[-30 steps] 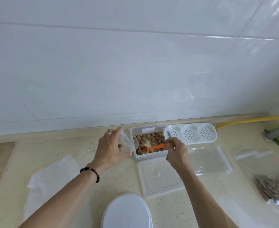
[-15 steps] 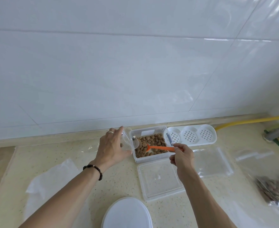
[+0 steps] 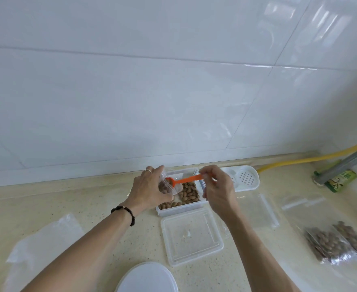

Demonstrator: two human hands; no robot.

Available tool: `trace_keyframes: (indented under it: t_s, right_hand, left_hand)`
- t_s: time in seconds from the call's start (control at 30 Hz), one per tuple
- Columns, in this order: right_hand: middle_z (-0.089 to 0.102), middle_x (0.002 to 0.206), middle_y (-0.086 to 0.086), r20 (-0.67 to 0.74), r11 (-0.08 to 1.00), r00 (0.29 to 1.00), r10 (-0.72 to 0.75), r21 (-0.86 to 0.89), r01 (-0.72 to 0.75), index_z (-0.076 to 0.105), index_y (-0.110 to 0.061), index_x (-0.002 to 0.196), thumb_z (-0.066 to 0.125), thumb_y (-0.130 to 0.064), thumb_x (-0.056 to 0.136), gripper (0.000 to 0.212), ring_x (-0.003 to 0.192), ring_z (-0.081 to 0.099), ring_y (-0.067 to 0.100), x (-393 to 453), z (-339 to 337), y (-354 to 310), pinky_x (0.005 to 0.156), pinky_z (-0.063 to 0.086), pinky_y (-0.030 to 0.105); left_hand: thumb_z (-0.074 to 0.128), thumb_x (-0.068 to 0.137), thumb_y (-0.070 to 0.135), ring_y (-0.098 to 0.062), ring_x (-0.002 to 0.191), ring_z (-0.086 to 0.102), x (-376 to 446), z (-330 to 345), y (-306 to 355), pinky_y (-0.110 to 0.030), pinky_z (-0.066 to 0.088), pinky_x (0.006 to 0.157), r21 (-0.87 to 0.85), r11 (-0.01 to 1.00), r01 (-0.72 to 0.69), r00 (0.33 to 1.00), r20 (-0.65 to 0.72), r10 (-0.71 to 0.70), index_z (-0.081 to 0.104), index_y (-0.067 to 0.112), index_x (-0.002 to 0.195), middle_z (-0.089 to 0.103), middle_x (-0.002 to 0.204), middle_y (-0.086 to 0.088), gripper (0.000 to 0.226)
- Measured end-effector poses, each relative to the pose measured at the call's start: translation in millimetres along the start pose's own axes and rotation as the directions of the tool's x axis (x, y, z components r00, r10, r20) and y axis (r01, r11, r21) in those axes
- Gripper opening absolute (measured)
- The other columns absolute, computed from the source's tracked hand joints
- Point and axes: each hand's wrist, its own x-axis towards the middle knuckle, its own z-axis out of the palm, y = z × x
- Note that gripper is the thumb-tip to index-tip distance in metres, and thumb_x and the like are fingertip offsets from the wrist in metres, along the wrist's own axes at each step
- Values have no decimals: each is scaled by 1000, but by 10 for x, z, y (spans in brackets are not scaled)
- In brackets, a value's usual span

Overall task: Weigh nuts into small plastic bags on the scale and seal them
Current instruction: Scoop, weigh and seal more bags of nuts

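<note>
Tipping nuts from an orange scoop (image 3: 185, 179) into a small clear bag (image 3: 169, 185), a person works over an open plastic tub (image 3: 179, 209) of nuts (image 3: 189, 191) set against the tiled wall. The left hand (image 3: 150, 189) pinches the bag's mouth open just above the tub's left end, a few nuts already showing through the film; the right hand (image 3: 217, 187) grips the scoop's handle between thumb and fingertips, bowl end at the bag's opening. The tub's clear lid (image 3: 191, 236) lies flat just in front of it, and a round white disc (image 3: 147, 278) — perhaps the scale, though no display shows — sits nearer the camera. Well to the tub's right rest filled bags (image 3: 337, 242), with empty bags (image 3: 259, 209) between; whether the filled ones are sealed cannot be told.

The filling step looks under way, the weighing not yet done for this bag. Next, judging from the layout, the scoop needs emptying cleanly without spilling past the limp film — then the bag goes to the scale for checking before its strip is pressed closed.
</note>
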Motion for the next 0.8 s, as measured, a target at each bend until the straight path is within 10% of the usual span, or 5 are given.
trace_keyframes:
  t_s: [0.23,0.53,0.8]
  right_hand:
    - [62,73,-12,34,970,978,-205,-127,207,63,-23,86,52,-6,96,22,62,55,16,-29,-33,-75,57,43,32]
    - [65,80,6,-153,992,986,66,117,-48,64,-25,86,51,-5,98,28,67,59,15,69,-206,168,54,50,31]
    - [59,71,-6,-145,965,979,144,-198,-171,62,-16,94,43,-7,99,21,60,50,12,-15,99,595,55,39,33]
  left_hand:
    - [79,67,46,-18,119,47,-17,28,-25,-38,42,98,-124,992,27,999,-24,-31,30,24,146,44,125,0,96]
    - [75,69,50,-20,123,43,-90,44,-111,-36,34,103,-33,999,40,996,-81,-42,28,22,149,44,129,-2,97]
    - [74,69,46,-20,114,47,-299,34,-327,-34,38,96,48,999,20,993,-113,-14,33,22,147,45,119,1,91]
